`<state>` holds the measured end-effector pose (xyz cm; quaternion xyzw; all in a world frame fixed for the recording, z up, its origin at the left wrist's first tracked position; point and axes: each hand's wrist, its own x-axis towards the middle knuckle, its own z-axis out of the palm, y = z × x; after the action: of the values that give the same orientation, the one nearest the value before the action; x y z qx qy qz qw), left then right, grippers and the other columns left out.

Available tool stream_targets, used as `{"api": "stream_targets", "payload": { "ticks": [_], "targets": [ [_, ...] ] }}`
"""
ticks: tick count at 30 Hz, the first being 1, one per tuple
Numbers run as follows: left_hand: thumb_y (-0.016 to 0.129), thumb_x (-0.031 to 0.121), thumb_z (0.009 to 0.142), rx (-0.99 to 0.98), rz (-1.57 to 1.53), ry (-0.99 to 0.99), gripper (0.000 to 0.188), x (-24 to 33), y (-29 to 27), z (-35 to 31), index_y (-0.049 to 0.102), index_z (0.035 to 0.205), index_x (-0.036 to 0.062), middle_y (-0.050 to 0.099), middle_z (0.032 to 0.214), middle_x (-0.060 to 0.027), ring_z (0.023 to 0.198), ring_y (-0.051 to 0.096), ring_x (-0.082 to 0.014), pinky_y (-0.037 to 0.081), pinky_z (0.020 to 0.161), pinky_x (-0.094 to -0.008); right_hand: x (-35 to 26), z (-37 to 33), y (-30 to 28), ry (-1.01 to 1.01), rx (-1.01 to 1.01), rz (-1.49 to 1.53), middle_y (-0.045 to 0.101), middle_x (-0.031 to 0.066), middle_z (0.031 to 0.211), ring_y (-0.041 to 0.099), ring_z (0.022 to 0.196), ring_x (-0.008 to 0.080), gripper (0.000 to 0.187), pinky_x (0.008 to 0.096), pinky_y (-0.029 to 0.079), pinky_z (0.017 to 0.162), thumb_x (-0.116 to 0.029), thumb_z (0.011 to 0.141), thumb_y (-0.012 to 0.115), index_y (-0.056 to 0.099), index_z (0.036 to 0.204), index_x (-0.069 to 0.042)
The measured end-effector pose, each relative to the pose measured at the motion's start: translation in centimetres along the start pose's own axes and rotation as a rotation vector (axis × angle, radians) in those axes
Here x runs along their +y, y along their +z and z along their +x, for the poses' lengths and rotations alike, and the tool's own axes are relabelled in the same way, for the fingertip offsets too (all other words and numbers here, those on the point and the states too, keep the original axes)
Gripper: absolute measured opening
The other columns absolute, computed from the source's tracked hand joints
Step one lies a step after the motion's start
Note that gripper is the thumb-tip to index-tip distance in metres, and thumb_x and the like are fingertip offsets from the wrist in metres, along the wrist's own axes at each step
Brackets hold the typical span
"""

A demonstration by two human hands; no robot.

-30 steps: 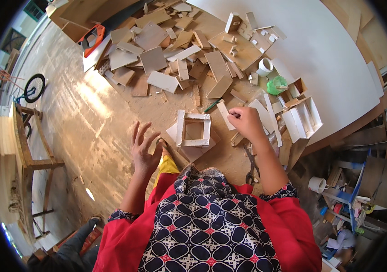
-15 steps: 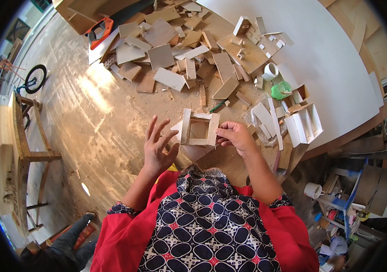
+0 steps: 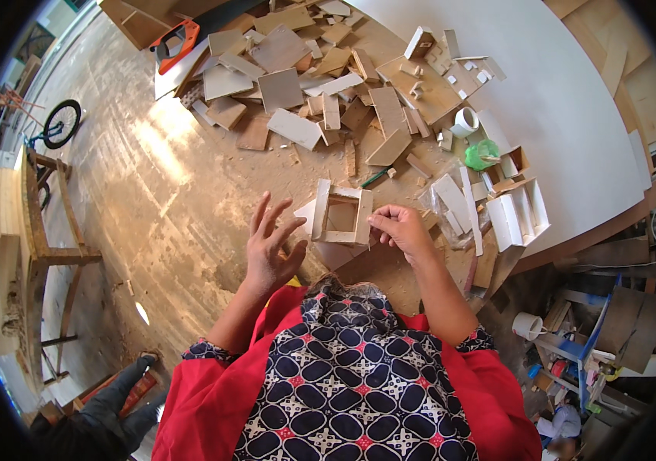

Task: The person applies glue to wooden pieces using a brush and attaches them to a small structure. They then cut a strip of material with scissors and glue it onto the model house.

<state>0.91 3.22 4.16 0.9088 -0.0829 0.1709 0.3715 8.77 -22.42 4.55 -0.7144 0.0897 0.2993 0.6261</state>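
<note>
A small wooden box frame (image 3: 364, 217) with white-edged strips and an open middle sits in front of me. Beneath it lies a pale board (image 3: 339, 253). My left hand (image 3: 268, 250) is just left of the frame, fingers spread and holding nothing. At the frame's right side, my right hand (image 3: 403, 234) has thumb and fingertips pinched together close to the edge. Whether they grip the edge or some small bit there is too small to tell. Beyond the frame lies a thin green stick-like tool (image 3: 375, 179).
Many wood offcuts (image 3: 280, 91) are heaped ahead, with an orange-handled saw (image 3: 177, 48) at their left. White box pieces (image 3: 518, 213), a green plastic cup-like thing (image 3: 481, 154) and a white roll (image 3: 462, 121) stand right. A wooden trestle (image 3: 59, 253) is left; a person's leg (image 3: 116, 396) shows lower left.
The view has shifted slightly, so the pile and the frame appear a little further right. Both hands keep nearly the same pose, the right fingertips still at the frame's right edge.
</note>
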Motion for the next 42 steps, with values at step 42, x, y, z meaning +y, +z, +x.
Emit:
{"api": "stream_targets", "payload": {
  "ticks": [42],
  "targets": [
    [0.065,0.008,0.069,-0.081,-0.103,-0.025,0.044,-0.1,-0.1,0.4,0.063,0.113,0.0103,0.051,0.133,-0.0162,0.136,0.029,-0.0426,0.030,0.107,-0.0512,-2.1,3.4,-8.7,-0.401,0.493,0.089,0.057,-0.0075,0.071,0.042,0.058,0.0001,0.011,0.0182,0.032,0.050,-0.016,0.086,0.068,0.066,0.084,-0.005]
  ]
}}
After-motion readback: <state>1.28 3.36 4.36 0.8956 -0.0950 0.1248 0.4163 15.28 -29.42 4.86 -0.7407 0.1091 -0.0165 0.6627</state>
